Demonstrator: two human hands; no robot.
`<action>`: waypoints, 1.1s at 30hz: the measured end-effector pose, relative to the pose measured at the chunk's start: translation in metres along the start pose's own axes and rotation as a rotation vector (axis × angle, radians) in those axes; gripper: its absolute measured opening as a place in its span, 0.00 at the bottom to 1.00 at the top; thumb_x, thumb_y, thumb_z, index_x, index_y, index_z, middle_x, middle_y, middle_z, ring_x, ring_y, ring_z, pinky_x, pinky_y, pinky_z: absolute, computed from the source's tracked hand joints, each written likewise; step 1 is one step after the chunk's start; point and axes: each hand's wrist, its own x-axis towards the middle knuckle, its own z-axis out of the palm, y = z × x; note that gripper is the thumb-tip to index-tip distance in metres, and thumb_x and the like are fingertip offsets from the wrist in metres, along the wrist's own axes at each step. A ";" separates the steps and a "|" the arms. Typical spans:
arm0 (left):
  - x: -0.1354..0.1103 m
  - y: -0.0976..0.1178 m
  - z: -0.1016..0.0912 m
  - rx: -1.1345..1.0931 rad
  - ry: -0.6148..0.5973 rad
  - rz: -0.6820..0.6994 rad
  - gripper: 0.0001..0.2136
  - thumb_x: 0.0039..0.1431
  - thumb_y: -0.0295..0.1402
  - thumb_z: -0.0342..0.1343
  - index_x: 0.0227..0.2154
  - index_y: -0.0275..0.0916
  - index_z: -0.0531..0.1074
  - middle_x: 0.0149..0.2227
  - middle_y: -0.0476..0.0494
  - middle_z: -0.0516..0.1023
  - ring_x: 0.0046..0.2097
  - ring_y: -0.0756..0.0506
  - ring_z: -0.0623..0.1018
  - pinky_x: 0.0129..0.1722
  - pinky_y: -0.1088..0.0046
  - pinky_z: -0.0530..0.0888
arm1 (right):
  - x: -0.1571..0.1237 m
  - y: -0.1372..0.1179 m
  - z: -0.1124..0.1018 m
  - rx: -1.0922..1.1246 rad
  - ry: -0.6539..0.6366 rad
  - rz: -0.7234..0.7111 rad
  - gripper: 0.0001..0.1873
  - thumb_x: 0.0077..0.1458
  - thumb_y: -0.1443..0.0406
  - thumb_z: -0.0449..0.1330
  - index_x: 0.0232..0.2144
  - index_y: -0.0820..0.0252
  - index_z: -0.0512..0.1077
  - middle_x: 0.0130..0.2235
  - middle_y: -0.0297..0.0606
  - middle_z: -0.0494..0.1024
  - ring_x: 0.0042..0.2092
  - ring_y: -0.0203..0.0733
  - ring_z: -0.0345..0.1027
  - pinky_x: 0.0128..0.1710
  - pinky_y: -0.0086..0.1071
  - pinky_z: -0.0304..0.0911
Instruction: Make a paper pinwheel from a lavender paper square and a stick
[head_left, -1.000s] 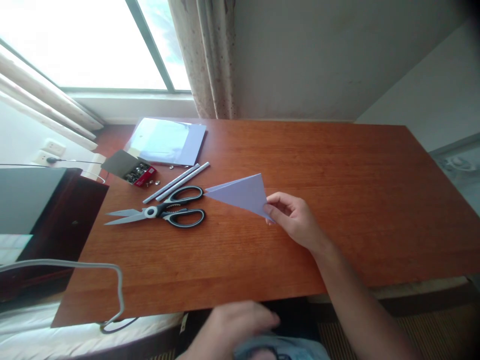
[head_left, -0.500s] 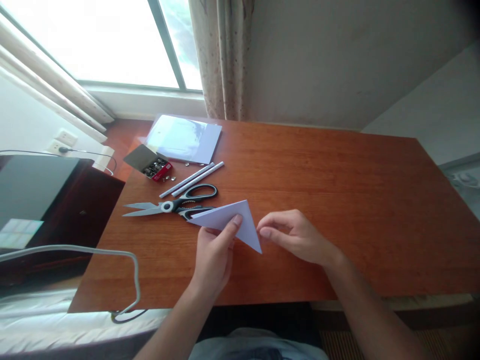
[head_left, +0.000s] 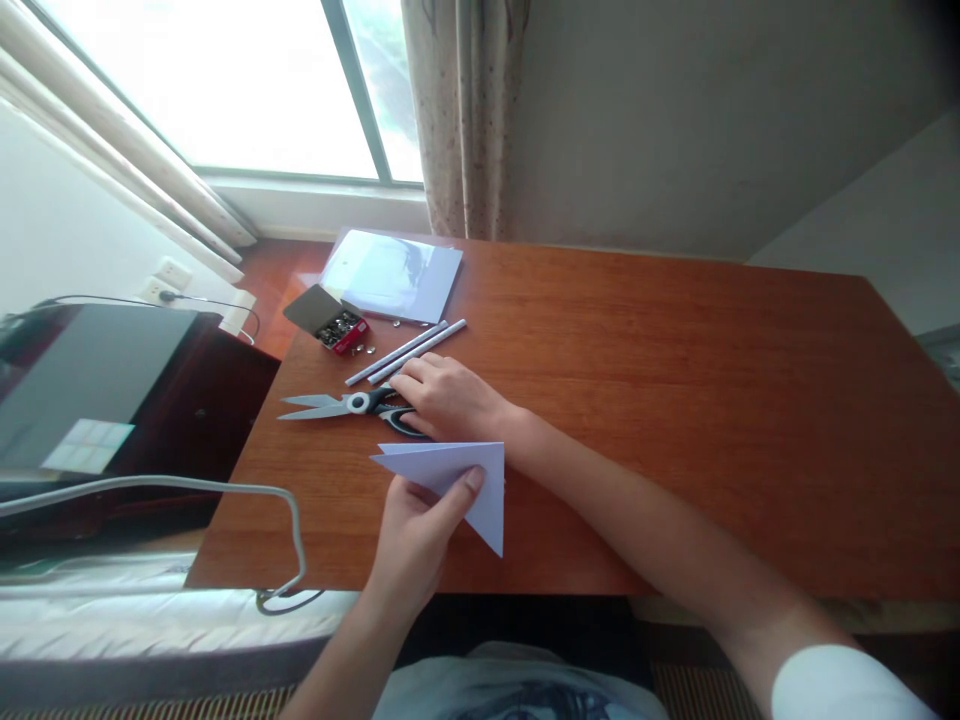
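Observation:
My left hand (head_left: pixel 417 532) pinches a folded white sheet of paper (head_left: pixel 487 505), its thumb on top and its other fingers mostly hidden underneath. Folded into a triangular shape, the paper has layers standing apart at its left tip. Beyond it, my right hand (head_left: pixel 450 395) lies over the handles of the scissors (head_left: pixel 360 403), fingers curled round them and covering most of the upper loop. The scissors rest on the table with their blades spread and pointing left. Just behind my right hand are two thin rolled paper sticks (head_left: pixel 416 352).
A small red box (head_left: pixel 351 335) of metal thumbtacks stands open, with a few loose tacks (head_left: pixel 367 350) beside it. Behind lies a plastic-covered stack of paper (head_left: pixel 397 275). A grey cable (head_left: pixel 292 520) loops over the left front corner of the brown table (head_left: pixel 675 400).
My right hand has moved left and away from me, from beside the paper onto the scissors' handles. My left hand has come slightly nearer with the paper and turned it. The view has shifted slightly.

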 end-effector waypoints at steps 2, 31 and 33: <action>-0.003 0.002 -0.004 0.019 -0.007 0.015 0.14 0.42 0.34 0.75 0.31 0.34 0.80 0.29 0.45 0.83 0.31 0.48 0.79 0.33 0.76 0.76 | -0.002 -0.003 -0.005 0.022 -0.020 0.004 0.09 0.62 0.67 0.61 0.43 0.67 0.73 0.46 0.51 0.78 0.50 0.53 0.71 0.52 0.43 0.67; 0.043 0.017 0.067 -0.045 -0.222 0.158 0.08 0.46 0.31 0.74 0.29 0.36 0.82 0.31 0.47 0.84 0.32 0.50 0.79 0.35 0.77 0.75 | -0.205 -0.029 -0.031 0.792 0.583 0.792 0.31 0.53 0.62 0.72 0.58 0.43 0.72 0.49 0.40 0.71 0.47 0.47 0.69 0.45 0.39 0.68; 0.043 0.015 0.063 -0.031 -0.245 0.157 0.08 0.46 0.30 0.73 0.30 0.36 0.81 0.31 0.48 0.83 0.33 0.50 0.79 0.35 0.78 0.75 | -0.204 -0.029 -0.032 0.735 0.572 0.788 0.31 0.53 0.63 0.71 0.58 0.45 0.71 0.49 0.40 0.72 0.48 0.48 0.70 0.46 0.39 0.69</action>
